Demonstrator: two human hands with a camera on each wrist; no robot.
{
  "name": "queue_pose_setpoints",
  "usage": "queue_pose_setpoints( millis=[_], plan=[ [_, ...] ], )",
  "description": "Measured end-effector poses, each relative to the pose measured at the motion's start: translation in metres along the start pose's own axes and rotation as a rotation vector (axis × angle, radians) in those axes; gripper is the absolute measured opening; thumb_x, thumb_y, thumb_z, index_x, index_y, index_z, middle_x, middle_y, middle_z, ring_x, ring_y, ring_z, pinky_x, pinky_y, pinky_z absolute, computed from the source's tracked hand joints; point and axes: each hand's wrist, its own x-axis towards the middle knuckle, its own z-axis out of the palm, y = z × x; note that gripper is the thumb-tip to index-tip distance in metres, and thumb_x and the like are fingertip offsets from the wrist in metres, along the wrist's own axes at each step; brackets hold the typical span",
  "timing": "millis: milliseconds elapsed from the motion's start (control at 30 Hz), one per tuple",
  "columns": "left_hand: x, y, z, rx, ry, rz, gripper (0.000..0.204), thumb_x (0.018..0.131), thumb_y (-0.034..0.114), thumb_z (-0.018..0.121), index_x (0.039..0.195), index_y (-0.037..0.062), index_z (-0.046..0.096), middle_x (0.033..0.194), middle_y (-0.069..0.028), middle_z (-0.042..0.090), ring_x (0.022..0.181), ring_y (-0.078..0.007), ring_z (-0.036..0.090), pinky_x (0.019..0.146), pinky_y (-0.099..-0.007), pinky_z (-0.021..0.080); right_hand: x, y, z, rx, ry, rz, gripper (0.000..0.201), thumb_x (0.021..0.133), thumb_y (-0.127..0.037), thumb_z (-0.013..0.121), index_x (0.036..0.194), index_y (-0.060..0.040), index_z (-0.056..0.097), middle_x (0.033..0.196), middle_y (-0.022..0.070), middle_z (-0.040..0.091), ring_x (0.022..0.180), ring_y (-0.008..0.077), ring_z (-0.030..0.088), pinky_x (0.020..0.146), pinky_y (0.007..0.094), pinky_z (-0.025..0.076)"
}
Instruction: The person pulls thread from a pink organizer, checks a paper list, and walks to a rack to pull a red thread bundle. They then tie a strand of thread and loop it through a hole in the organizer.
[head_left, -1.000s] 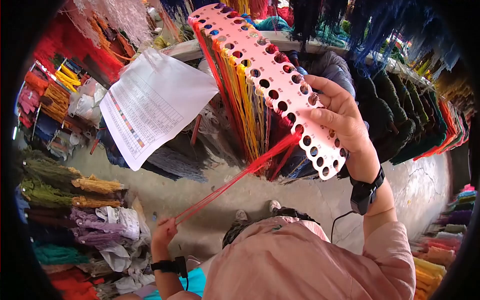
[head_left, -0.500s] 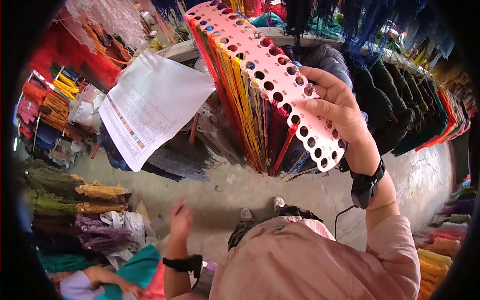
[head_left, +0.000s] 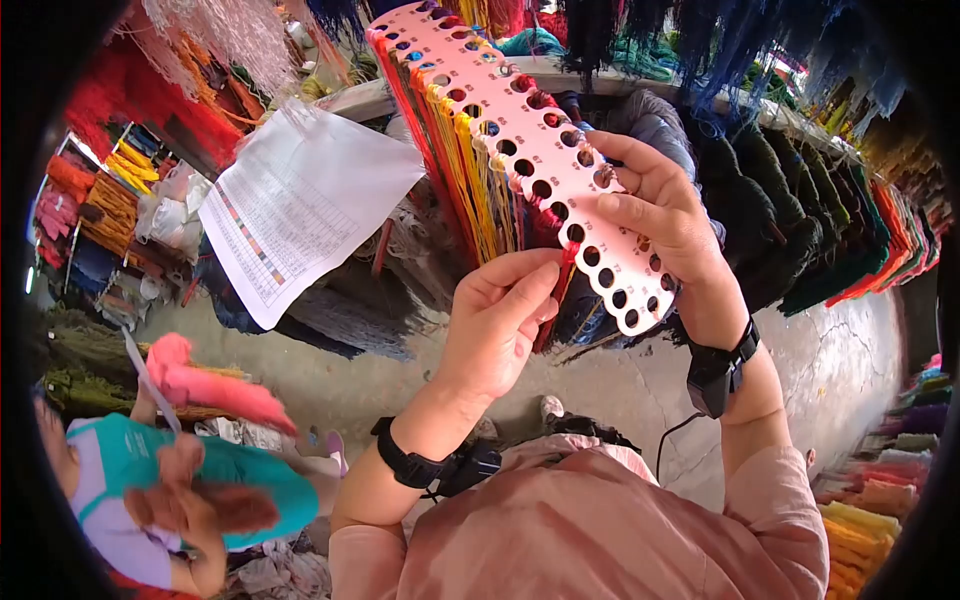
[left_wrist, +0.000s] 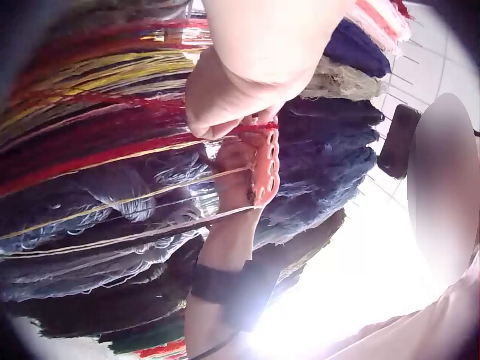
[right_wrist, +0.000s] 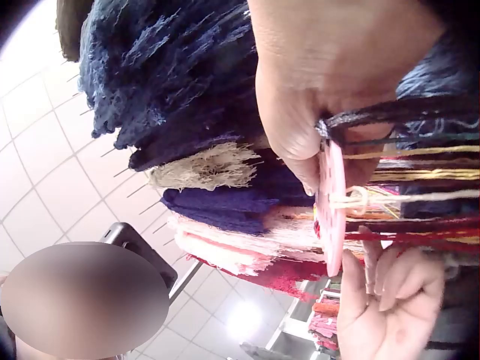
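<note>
A long pink thread card [head_left: 530, 135] with numbered holes along both edges lies aslant in the head view. My right hand [head_left: 665, 215] grips its right edge, thumb on top. Yellow, red and other threads [head_left: 490, 190] hang from the left-edge holes. At that edge, near the lower end, my left hand [head_left: 505, 325] pinches red thread [head_left: 568, 280] between thumb and curled fingers. The left wrist view has these fingertips right at the card's rim, on the red thread. In the right wrist view the card [right_wrist: 330, 217] appears edge-on, with the left hand [right_wrist: 394, 300] beneath.
A printed sheet [head_left: 310, 200] with a colour column lies left of the card. Skeins of yarn hang all around, with dark green ones [head_left: 800, 210] at right and red ones [head_left: 120, 95] at left. A person in a teal apron [head_left: 240, 490] carries pink yarn [head_left: 220, 385].
My left hand held red threads stretched to the lower left, let go of them, then came up to the card's edge. The person in teal has come further into view at left.
</note>
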Motion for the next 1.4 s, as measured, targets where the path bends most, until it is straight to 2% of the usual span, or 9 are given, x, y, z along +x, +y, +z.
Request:
queue_pose_setpoints(
  millis=[133, 233, 767, 967, 1067, 1233, 1300, 1333, 1400],
  plan=[
    [0.002, 0.003, 0.005, 0.020, 0.011, -0.007, 0.014, 0.077, 0.004, 0.055, 0.090, -0.0005, 0.057, 0.082, -0.0026, 0.058, 0.068, -0.0055, 0.052, 0.060, -0.0162, 0.043, 0.000, 0.001, 0.000, -0.023, -0.011, -0.015, 0.048, 0.074, 0.002, 0.054, 0.117, 0.0053, 0.033, 0.097, 0.0129, 0.056, 0.083, 0.0140, 0.057, 0.073, 0.0232, 0.046],
    [0.001, 0.006, 0.018, 0.193, 0.125, 0.004, 0.014, 0.082, 0.010, 0.050, 0.091, 0.0001, 0.056, 0.057, 0.0049, 0.044, 0.052, -0.0030, 0.038, 0.062, -0.0201, 0.040, 0.000, 0.000, 0.002, -0.015, -0.008, -0.011, 0.048, 0.074, 0.001, 0.055, 0.117, 0.0053, 0.033, 0.096, 0.0129, 0.056, 0.083, 0.0140, 0.057, 0.073, 0.0234, 0.046],
    [-0.005, 0.000, 0.013, 0.365, 0.295, 0.275, 0.012, 0.080, 0.013, 0.055, 0.086, 0.0033, 0.058, 0.064, 0.0070, 0.048, 0.052, 0.0013, 0.036, 0.046, -0.0143, 0.028, -0.002, -0.003, 0.005, -0.081, 0.014, 0.015, 0.046, 0.074, 0.003, 0.054, 0.116, 0.0051, 0.035, 0.095, 0.0126, 0.057, 0.082, 0.0135, 0.057, 0.073, 0.0229, 0.046],
    [-0.032, 0.031, -0.012, -0.211, 0.137, 0.016, 0.006, 0.082, 0.004, 0.045, 0.077, 0.0075, 0.046, 0.054, 0.0067, 0.028, 0.044, -0.0028, 0.026, 0.043, -0.0197, 0.024, -0.001, -0.010, -0.001, -0.157, -0.035, 0.048, 0.044, 0.074, 0.001, 0.055, 0.114, 0.0056, 0.036, 0.094, 0.0117, 0.057, 0.079, 0.0110, 0.057, 0.071, 0.0218, 0.046],
    [-0.072, 0.046, -0.065, -0.328, 0.122, 0.031, 0.007, 0.081, 0.002, 0.044, 0.080, 0.0081, 0.048, 0.058, 0.0057, 0.033, 0.044, -0.0031, 0.027, 0.042, -0.0189, 0.024, 0.003, -0.018, -0.012, -0.306, -0.105, 0.092, 0.043, 0.075, 0.000, 0.055, 0.113, 0.0071, 0.037, 0.090, 0.0113, 0.058, 0.077, 0.0099, 0.056, 0.067, 0.0205, 0.045],
    [-0.203, 0.062, -0.225, -0.282, 0.478, 0.181, 0.013, 0.087, 0.014, 0.040, 0.091, 0.0058, 0.049, 0.064, 0.0041, 0.043, 0.042, -0.0030, 0.028, 0.038, -0.0163, 0.023, 0.012, -0.018, -0.022, -0.446, -0.082, 0.107, 0.044, 0.073, -0.002, 0.057, 0.112, 0.0069, 0.039, 0.085, 0.0087, 0.059, 0.073, 0.0070, 0.055, 0.063, 0.0181, 0.044],
    [-0.286, 0.070, -0.295, -0.118, 0.845, 0.216, 0.013, 0.086, 0.017, 0.043, 0.087, 0.0060, 0.049, 0.053, 0.0054, 0.035, 0.041, -0.0029, 0.027, 0.037, -0.0173, 0.023, 0.019, -0.014, -0.036, -0.535, -0.102, 0.108, 0.044, 0.073, -0.003, 0.057, 0.112, 0.0064, 0.040, 0.083, 0.0076, 0.059, 0.071, 0.0057, 0.054, 0.060, 0.0173, 0.043],
    [-0.340, 0.075, -0.335, -0.076, 1.057, 0.227, 0.018, 0.084, 0.020, 0.047, 0.092, 0.0044, 0.049, 0.052, 0.0046, 0.037, 0.042, -0.0029, 0.030, 0.038, -0.0164, 0.025, 0.022, -0.018, -0.039, -0.577, -0.118, 0.173, 0.046, 0.072, 0.001, 0.055, 0.114, 0.0072, 0.037, 0.092, 0.0100, 0.057, 0.079, 0.0094, 0.056, 0.069, 0.0197, 0.045],
    [-0.440, 0.080, -0.395, 0.101, 1.490, 0.195, 0.023, 0.081, 0.023, 0.050, 0.096, 0.0045, 0.051, 0.060, 0.0010, 0.050, 0.049, -0.0098, 0.044, 0.042, -0.0230, 0.035, 0.028, -0.016, -0.044, -0.640, -0.146, 0.160, 0.043, 0.073, -0.005, 0.058, 0.112, 0.0058, 0.041, 0.084, 0.0077, 0.058, 0.071, 0.0058, 0.054, 0.061, 0.0182, 0.043]
  ],
)
